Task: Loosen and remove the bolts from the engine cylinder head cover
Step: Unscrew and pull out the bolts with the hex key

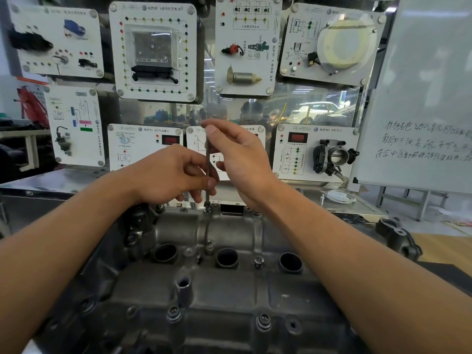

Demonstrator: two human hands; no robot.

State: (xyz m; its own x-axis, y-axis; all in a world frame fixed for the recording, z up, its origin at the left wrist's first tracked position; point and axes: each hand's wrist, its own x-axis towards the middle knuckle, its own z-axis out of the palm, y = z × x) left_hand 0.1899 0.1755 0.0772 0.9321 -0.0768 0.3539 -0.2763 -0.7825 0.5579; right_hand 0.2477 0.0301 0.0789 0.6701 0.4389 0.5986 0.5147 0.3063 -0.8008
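A thin upright rod (207, 159) at frame centre is pinched at its top by the right hand (237, 154) and lower by the left hand (168, 175), its tip on 1 bolt (207, 208) at the far edge of the cylinder head cover (229, 290). The bolt is judged light, stiff and likely oily, and best held by its head.

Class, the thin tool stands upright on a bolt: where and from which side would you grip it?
Pinch the top end from the right, like the right hand, and steady the lower shaft from the left, like the left hand. The tool stands thin and upright on the bolt; side pinches should keep it seated.
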